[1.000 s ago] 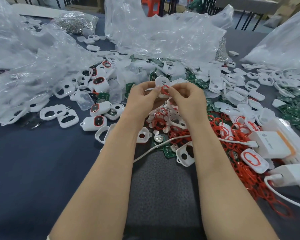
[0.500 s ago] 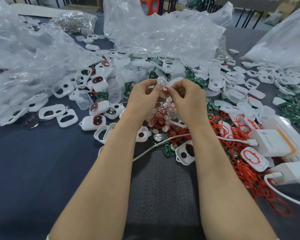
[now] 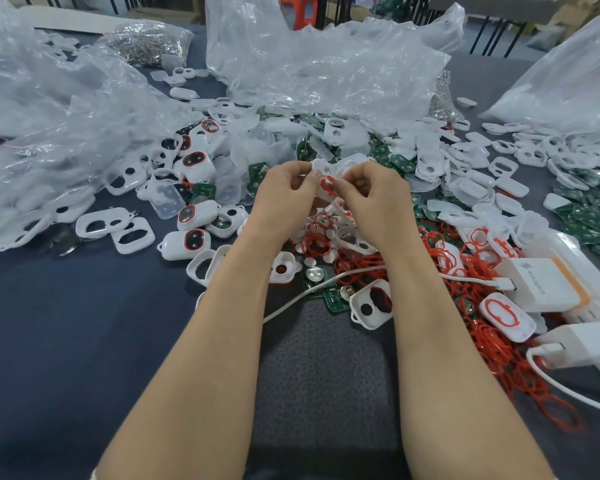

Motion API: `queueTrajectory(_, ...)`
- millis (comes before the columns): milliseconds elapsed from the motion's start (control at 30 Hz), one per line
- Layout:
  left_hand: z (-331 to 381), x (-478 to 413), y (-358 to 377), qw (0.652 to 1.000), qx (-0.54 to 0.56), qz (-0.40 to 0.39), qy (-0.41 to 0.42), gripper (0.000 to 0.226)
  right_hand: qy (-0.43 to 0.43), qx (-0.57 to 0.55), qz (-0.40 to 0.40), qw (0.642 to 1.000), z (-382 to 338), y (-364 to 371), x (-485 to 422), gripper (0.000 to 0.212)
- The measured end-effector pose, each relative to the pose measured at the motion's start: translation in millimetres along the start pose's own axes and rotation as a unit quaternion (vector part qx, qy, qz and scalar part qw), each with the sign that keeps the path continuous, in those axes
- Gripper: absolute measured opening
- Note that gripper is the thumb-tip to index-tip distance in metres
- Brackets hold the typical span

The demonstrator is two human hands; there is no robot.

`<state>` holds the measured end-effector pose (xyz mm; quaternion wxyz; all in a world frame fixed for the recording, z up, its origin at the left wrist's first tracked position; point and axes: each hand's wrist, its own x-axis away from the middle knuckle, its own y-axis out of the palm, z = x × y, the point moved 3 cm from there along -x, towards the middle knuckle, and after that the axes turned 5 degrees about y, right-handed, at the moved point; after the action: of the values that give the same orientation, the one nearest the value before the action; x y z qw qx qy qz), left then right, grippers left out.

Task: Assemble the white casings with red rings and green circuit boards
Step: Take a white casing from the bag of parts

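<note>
White casing [image 3: 321, 167] with red ring [image 3: 327, 183] — pinched between left hand [image 3: 284, 194] and right hand [image 3: 374, 199] — charger [image 3: 540, 285] lettering illegible.

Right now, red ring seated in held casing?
Cannot tell: red ring lies against white casing; left hand and right hand pinch them.

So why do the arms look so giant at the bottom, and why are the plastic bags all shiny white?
Head view: the wide-angle lens stretches the forearms nearest the camera; head view: light bounces off the crinkled clear plastic bags as white glare; head view: the white casing and red ring pinched between the left hand and right hand look fairly sharp.
</note>
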<state>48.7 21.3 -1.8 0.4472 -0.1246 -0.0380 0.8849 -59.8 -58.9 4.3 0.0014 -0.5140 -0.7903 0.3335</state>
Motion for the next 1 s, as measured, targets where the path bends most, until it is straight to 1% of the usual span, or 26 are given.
queueTrajectory(167,0,0,0,1.000,-0.026,0.000,0.005,0.025,-0.001,0.000,-0.009,1.000,0,0,0,0.014)
queueTrajectory(333,-1,-1,0,0.999,-0.045,-0.004,0.010,0.028,-0.004,0.014,-0.014,1.000,-1,1,0,0.017)
queueTrajectory(500,1,1,1,0.998,-0.048,-0.012,0.031,0.023,-0.007,0.036,-0.014,0.999,-1,3,0,0.014)
queueTrajectory(633,-2,0,0,0.998,-0.054,-0.018,0.026,0.020,-0.010,0.071,-0.015,0.997,-2,6,0,0.011)
queueTrajectory(800,-3,1,-2,0.999,-0.029,-0.014,0.030,0.022,-0.005,0.056,-0.026,0.998,-3,7,0,0.011)
queueTrajectory(833,-3,2,-2,0.999,-0.008,-0.014,0.031,0.020,0.004,0.035,-0.029,0.999,-2,6,0,0.012)
queueTrajectory(900,-3,1,-2,0.998,0.048,-0.024,0.026,0.016,0.044,-0.061,-0.043,0.996,1,2,-1,0.014)
queueTrajectory(933,-3,1,-3,0.996,0.081,-0.031,0.020,0.016,0.079,-0.126,-0.055,0.987,4,1,-1,0.013)
queueTrajectory(1000,-3,0,-4,0.988,0.148,-0.042,0.006,0.017,0.163,-0.254,-0.095,0.949,9,3,0,0.013)
